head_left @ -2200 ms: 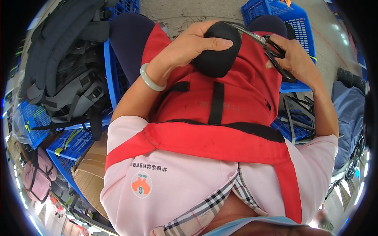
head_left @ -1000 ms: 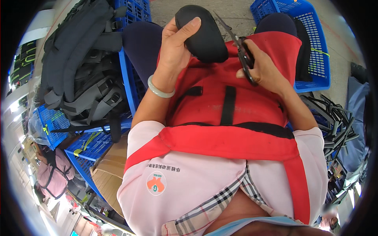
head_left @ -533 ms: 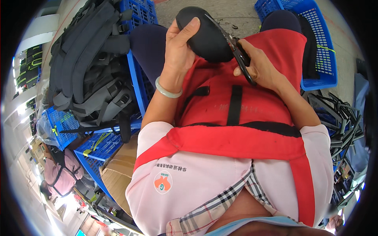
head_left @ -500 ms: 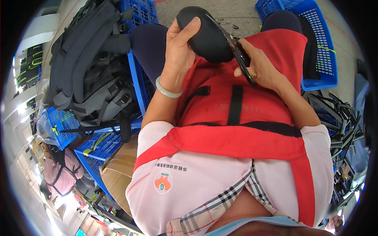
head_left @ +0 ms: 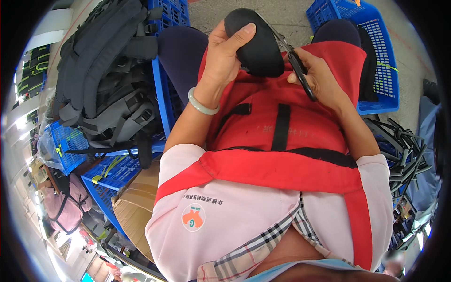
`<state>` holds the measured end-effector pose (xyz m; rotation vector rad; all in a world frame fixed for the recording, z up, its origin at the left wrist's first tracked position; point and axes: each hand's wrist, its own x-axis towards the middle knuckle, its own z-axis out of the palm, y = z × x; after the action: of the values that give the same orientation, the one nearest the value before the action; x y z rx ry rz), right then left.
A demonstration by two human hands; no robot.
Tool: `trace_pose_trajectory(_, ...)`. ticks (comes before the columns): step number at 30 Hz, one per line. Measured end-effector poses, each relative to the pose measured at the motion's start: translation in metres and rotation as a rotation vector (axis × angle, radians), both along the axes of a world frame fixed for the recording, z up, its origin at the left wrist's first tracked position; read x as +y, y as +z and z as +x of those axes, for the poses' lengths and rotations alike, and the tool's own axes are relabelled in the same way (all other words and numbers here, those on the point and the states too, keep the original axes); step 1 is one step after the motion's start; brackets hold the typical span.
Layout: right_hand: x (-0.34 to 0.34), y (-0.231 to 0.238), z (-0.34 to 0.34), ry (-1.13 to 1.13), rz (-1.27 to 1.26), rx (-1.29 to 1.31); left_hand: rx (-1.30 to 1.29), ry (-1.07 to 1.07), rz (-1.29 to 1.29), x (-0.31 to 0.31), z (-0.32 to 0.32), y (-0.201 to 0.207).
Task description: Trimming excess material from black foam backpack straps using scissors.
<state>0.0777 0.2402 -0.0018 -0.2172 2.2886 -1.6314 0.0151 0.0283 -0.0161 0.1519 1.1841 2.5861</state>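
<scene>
My left hand grips a smooth black oval padded piece, its thumb pressed on the upper face and the fingers hidden behind. Along the right edge of that piece run the blades of a pair of scissors with black handles. Those handles sit in my right hand, the fingers wrapped round them. Whether the blades touch the edge I cannot tell. Both hands are above my lap, over a red apron.
Dark backpacks are piled on blue crates at my left, beside a cardboard box. A blue basket stands at far right, above a heap of black strips. A person in pink is farther left.
Both hands, with the padded piece and the scissors, have shifted a little to the right. The scissors have moved slightly along the piece's edge.
</scene>
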Motion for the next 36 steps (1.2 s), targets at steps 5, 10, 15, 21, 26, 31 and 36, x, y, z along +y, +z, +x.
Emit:
trace_pose_trajectory(5,0.009,0.018,-0.002,0.069,0.194,0.018,0.060,-0.014,-0.068,0.007,0.005,0.000)
trace_pose_trajectory(10,0.023,0.015,0.000,0.053,0.196,0.047,0.040,-0.079,-0.054,0.008,0.002,0.002)
trace_pose_trajectory(15,0.031,0.025,0.001,0.066,0.193,-0.003,0.059,-0.116,-0.058,0.009,0.002,-0.001)
trace_pose_trajectory(21,0.045,0.044,0.004,0.103,0.340,-0.007,0.173,-0.162,-0.169,0.016,0.009,0.004)
trace_pose_trajectory(26,0.055,0.057,0.010,0.116,0.357,-0.015,0.286,-0.252,-0.300,0.019,0.011,0.002)
trace_pose_trajectory(31,0.069,0.067,0.014,0.158,0.467,-0.060,0.289,-0.340,-0.332,0.022,0.016,0.008)
trace_pose_trajectory(36,0.070,0.090,0.016,0.198,0.563,-0.020,0.296,-0.428,-0.320,0.028,0.026,0.014)
